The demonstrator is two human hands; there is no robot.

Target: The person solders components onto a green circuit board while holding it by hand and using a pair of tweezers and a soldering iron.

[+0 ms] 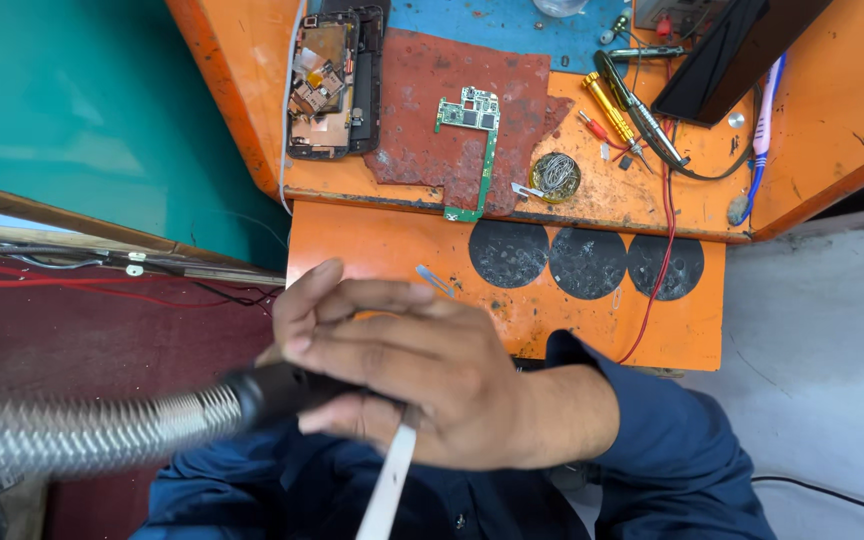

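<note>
Gripping the black handle (282, 388) with my right hand (412, 375), fingers wrapped shut around it, near edge of the scene, just in front of my lap. The handle's long axis runs left-right: the ribbed silver hose (82, 432) trails off left from it (blurred, so the nozzle end isn't readable). A white strip (392, 480) sticks out below my palm, pointing near and slightly left; can't tell if I'm pinching it or if it just lies behind the hand.

My left hand isn't visible at all.

The green circuit board (474, 140) lies far and slightly right of my hand, on the dark red mat (422, 110) on the orange bench (812, 120); its long axis runs near-far, roughly crosswise to the handle. The opened phone body (332, 85) sits left of the board, well apart from my hand. A wire coil (555, 176) is just right of the board's near end.
</note>
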